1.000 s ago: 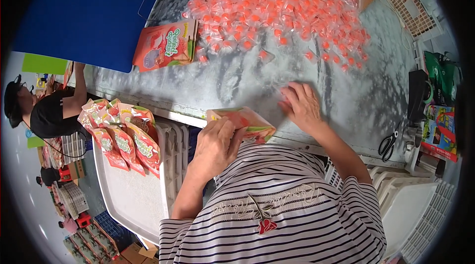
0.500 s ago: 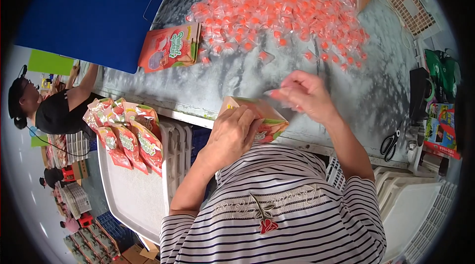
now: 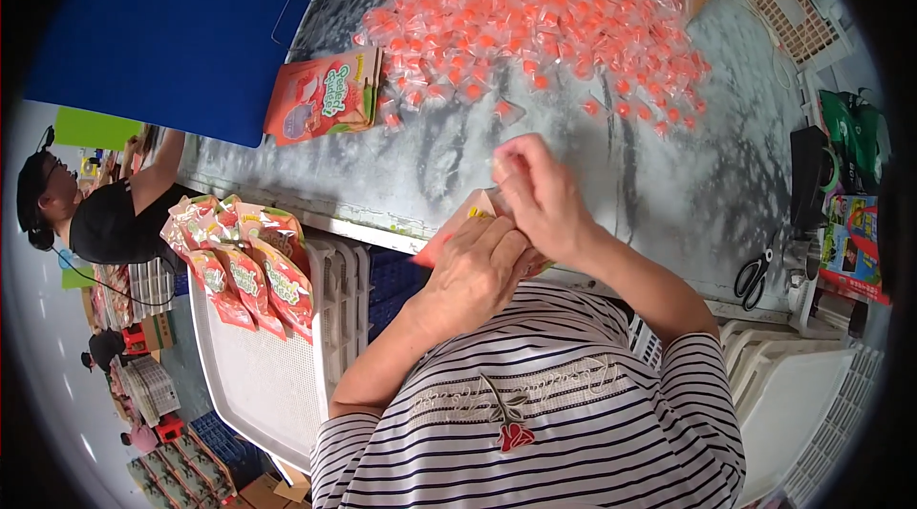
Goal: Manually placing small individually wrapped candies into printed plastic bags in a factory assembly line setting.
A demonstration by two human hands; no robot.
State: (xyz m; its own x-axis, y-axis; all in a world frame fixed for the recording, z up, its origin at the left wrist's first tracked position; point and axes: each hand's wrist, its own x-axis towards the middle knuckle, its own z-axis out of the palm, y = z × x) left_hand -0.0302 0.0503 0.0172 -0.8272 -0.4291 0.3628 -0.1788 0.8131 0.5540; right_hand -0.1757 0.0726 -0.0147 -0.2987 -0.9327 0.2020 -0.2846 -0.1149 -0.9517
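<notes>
A red and tan candy pouch (image 3: pixel 460 220) is at the table's near edge, in front of my body. My left hand (image 3: pixel 478 265) is closed round it and covers most of it. Right above, my right hand (image 3: pixel 546 196) has its fingers curled in, its lower side against the left hand and pouch. Whatever it may hold is hidden. Beyond both hands spreads a big heap of red candies in clear wrappers (image 3: pixel 535 22). A stack of flat printed pouches (image 3: pixel 325 96) lies left of the heap.
Several filled pouches (image 3: pixel 250 265) lie on a white tray (image 3: pixel 263 371) atop a stack at left. A blue board (image 3: pixel 172 31) covers the far left. Black scissors (image 3: pixel 753 280), a tan-and-white basket (image 3: pixel 791 8) and white trays (image 3: pixel 793 413) are at right. Another person (image 3: pixel 105 213) works at left.
My right hand has moved left and onto the pouch; the wrapped candies seen in its fingers no longer show. The pouch has tilted in my left hand.
</notes>
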